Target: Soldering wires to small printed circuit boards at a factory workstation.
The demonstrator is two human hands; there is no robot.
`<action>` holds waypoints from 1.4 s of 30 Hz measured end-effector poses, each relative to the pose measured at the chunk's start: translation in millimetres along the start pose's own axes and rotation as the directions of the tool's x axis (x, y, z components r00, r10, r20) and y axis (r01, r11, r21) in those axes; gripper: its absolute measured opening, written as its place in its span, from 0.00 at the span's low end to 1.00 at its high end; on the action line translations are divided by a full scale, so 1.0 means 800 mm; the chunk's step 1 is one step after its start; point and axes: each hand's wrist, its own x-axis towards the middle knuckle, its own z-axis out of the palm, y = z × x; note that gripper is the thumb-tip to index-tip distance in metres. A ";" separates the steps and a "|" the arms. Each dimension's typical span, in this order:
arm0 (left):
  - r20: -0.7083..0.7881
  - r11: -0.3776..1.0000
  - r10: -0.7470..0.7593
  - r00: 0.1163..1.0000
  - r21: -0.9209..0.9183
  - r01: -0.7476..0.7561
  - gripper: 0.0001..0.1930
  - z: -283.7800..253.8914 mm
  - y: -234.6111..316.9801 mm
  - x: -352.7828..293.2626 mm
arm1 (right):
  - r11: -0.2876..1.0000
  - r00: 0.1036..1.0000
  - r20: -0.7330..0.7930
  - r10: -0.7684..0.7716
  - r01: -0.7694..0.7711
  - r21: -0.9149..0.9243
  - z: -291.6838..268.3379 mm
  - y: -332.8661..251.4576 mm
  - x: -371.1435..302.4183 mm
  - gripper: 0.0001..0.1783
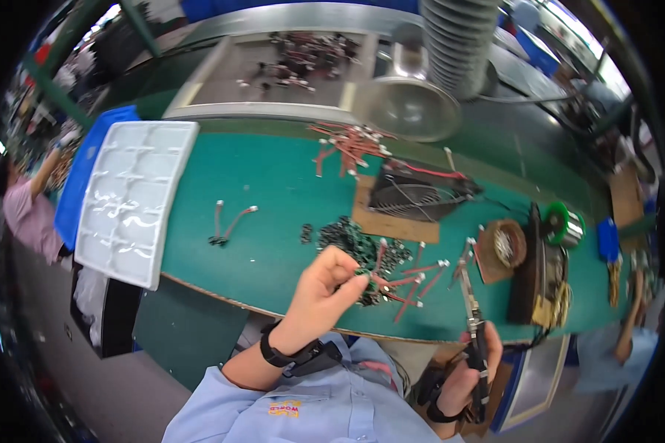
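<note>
In a pinch between thumb and fingers, my left hand [319, 294] holds a small green circuit board [363, 272], partly hidden by the fingertips. Short red wires with white plugs [410, 280] lie close beside it; which of them join the board I cannot tell. My right hand [462, 380] is closed round the black handle of a soldering iron [473, 317], whose metal end points away from me, right of the wires. Just beyond my left hand spreads a pile of small dark boards [345, 235]. One board with two wires [219, 240] lies apart on the left.
A white compartment tray [129, 199] stands left. Farther off are a heap of red wires [353, 146], a black fan [415, 193] and a shallow tray [222, 74] of wired parts. Right are a round tin [508, 244] and a solder spool [564, 225]. Other people sit on both sides.
</note>
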 end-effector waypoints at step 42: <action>-0.027 0.953 0.090 0.996 0.292 -0.078 0.07 0.011 -0.008 0.004 | 0.876 0.740 0.622 -0.255 0.450 -0.176 -0.014 -0.002 0.000 0.27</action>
